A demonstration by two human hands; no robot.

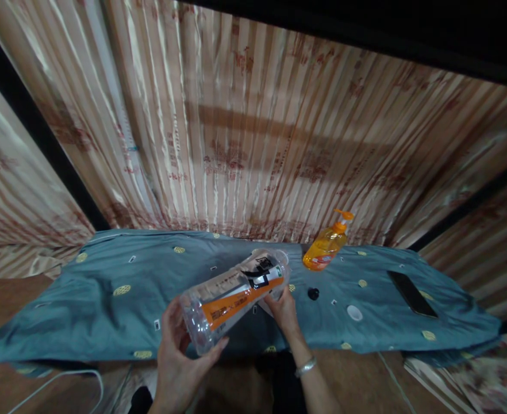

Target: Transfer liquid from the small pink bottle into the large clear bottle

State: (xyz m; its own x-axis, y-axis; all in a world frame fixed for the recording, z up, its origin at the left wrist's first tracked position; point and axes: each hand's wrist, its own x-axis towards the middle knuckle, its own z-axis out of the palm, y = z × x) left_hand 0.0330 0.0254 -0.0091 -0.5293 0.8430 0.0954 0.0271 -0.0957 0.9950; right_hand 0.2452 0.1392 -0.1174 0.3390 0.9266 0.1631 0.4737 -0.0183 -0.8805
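Observation:
My left hand [184,353] grips the base end of a clear plastic bottle [236,293] with an orange, white and black label. The bottle is tilted, its far end pointing up and to the right. At that end, my right hand [283,310] wraps round from beneath; some of its fingers are hidden behind the bottle. A silver bracelet [306,367] is on the right wrist. To the right of the bottle stands an orange pump bottle [326,244] with yellow liquid. A small black object [313,294] and a white round disc [354,313] lie near my right hand.
Teal cloth with yellow patterns covers the long table [98,287]. A dark phone-like slab [412,294] lies at its right side. Pleated, patterned curtains [236,132] hang behind it, with dark poles [42,121] at both sides. A white cable [70,372] runs at lower left.

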